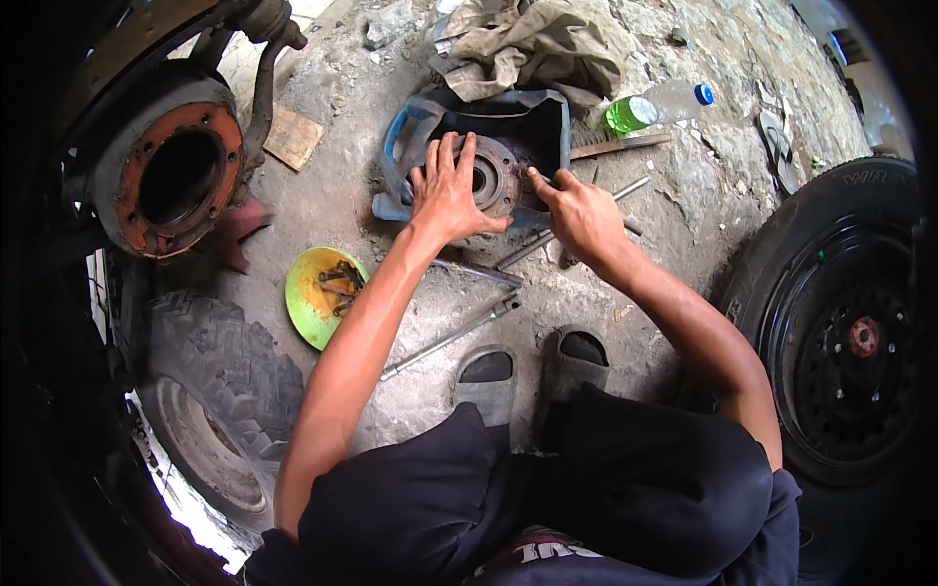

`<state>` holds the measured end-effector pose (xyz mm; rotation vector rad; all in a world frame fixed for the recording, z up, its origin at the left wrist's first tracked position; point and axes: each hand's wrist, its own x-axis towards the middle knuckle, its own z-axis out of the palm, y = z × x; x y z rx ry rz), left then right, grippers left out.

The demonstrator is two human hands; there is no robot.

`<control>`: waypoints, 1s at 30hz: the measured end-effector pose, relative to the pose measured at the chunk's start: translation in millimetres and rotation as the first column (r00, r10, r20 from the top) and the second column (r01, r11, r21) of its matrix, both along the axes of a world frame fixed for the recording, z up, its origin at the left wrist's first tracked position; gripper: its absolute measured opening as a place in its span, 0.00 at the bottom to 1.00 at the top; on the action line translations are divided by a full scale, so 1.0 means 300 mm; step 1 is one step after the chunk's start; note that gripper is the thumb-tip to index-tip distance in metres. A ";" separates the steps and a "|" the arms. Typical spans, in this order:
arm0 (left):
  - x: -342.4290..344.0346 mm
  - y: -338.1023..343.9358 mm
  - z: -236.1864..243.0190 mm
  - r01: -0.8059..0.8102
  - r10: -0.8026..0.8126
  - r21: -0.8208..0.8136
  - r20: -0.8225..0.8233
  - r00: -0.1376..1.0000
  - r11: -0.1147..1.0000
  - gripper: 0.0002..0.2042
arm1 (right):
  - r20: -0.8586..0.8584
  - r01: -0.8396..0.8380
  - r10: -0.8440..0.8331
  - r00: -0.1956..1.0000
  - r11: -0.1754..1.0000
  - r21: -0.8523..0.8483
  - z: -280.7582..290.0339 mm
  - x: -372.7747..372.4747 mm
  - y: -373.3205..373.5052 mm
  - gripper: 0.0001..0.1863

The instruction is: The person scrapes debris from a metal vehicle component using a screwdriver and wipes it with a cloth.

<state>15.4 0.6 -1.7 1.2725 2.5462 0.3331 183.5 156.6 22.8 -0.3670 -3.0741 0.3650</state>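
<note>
A round rusty metal flange [495,183] with a centre bore rests tilted over a cut blue plastic jerrycan [562,127], which has a dark interior. My left hand [449,190] grips the flange, fingers spread over its upper left face and thumb along its lower edge. My right hand [581,220] is closed at the flange's right edge, thumb up, around a small tool that is mostly hidden. Just beyond it lies a wooden-handled wire brush [645,140]. Metal bars [440,342] lie on the ground below, beside a green-yellow bowl [308,303] of small rusty parts.
At left are an axle housing [195,220] with an orange flange and a treaded tyre [244,361]. A wheel [772,244] stands at right. A crumpled cloth [528,54], plastic bottles [674,101], a sandal [777,146] and a wood block [293,137] lie on the rough ground [684,195].
</note>
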 end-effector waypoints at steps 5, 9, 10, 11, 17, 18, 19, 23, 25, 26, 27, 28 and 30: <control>-0.015 -0.017 -0.006 -0.008 0.008 0.011 0.004 1.000 1.000 0.69 | 0.008 -0.114 0.115 0.993 0.992 -0.044 -0.006 0.046 -0.092 0.29; -0.007 -0.010 -0.004 0.003 -0.003 0.004 -0.006 1.000 1.000 0.69 | -0.004 -0.059 0.059 0.998 0.998 -0.021 -0.015 0.034 -0.037 0.30; -0.008 -0.008 -0.003 -0.002 0.002 -0.001 -0.005 1.000 1.000 0.69 | 0.020 -0.001 0.001 1.000 1.000 -0.021 -0.006 0.003 -0.008 0.30; -0.008 -0.007 -0.002 -0.008 0.008 -0.006 -0.003 1.000 1.000 0.69 | 0.021 -0.019 0.020 1.000 1.000 -0.001 0.000 -0.009 0.012 0.30; -0.015 -0.011 -0.009 0.007 -0.007 0.001 -0.010 1.000 1.000 0.69 | 0.069 -0.149 0.150 0.986 0.989 -0.023 -0.001 0.067 -0.057 0.30; -0.017 -0.012 -0.012 0.008 -0.008 0.007 -0.020 1.000 1.000 0.69 | 0.041 -0.135 0.136 0.990 0.991 -0.010 -0.005 0.056 -0.053 0.29; -0.014 -0.011 -0.012 0.011 -0.011 0.012 -0.030 0.999 1.000 0.69 | 0.013 -0.120 0.120 0.993 0.993 0.002 -0.005 0.044 -0.044 0.29; -0.017 -0.009 -0.012 0.014 -0.014 0.019 -0.025 1.000 1.000 0.69 | 0.006 -0.088 0.088 0.996 0.996 -0.020 -0.004 0.005 -0.021 0.30; -0.023 -0.019 -0.009 0.004 -0.004 0.007 -0.011 1.000 1.000 0.69 | 0.006 -0.098 0.099 0.995 0.993 -0.059 -0.005 0.039 -0.043 0.31; -0.022 -0.013 -0.011 0.002 -0.002 0.008 -0.001 1.000 1.000 0.69 | 0.001 -0.108 0.109 0.994 0.992 -0.057 -0.016 0.067 -0.052 0.32; -0.021 -0.007 -0.012 0.008 -0.008 0.017 -0.013 1.000 1.000 0.69 | -0.009 -0.135 0.135 0.991 0.990 -0.044 -0.037 0.089 -0.055 0.32; -0.015 -0.010 -0.014 0.010 -0.010 0.018 -0.023 1.000 1.000 0.69 | -0.028 -0.124 0.123 0.992 0.992 -0.033 -0.036 0.086 -0.056 0.32; -0.011 -0.013 -0.019 0.016 -0.015 0.023 -0.036 0.999 1.000 0.69 | -0.033 -0.066 0.065 0.997 0.997 -0.029 -0.035 0.067 -0.044 0.32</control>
